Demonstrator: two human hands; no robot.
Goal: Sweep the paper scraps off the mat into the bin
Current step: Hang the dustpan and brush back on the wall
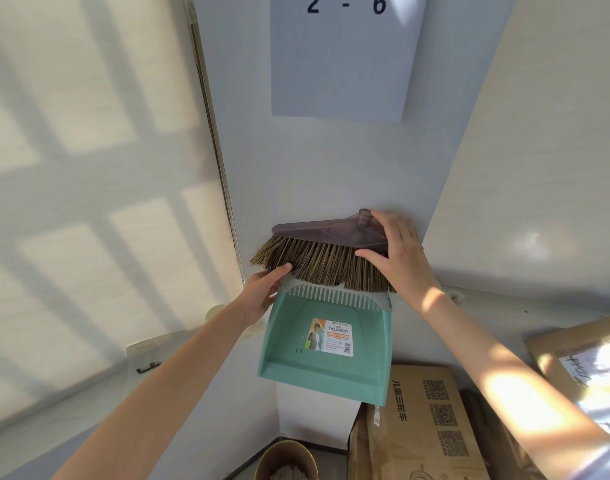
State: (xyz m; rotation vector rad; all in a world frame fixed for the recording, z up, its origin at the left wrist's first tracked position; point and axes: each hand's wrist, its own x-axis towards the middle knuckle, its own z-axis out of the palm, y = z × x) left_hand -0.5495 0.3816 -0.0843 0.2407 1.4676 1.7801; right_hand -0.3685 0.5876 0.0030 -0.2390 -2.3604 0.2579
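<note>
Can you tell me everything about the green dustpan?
The dustpan is mint-green plastic with raised side walls, a grey strip and a row of comb teeth along its upper end. A printed sticker sits in the middle, with a small handwritten mark beside it. It is held up in front of the wall, open face toward the camera. The left hand grips its upper left corner. The brush bristles touch its toothed edge, steadied by the right hand. Cardboard boxes sit below.

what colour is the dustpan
Mint green with a grey comb edge; the dustpan shows in the head view.
</note>
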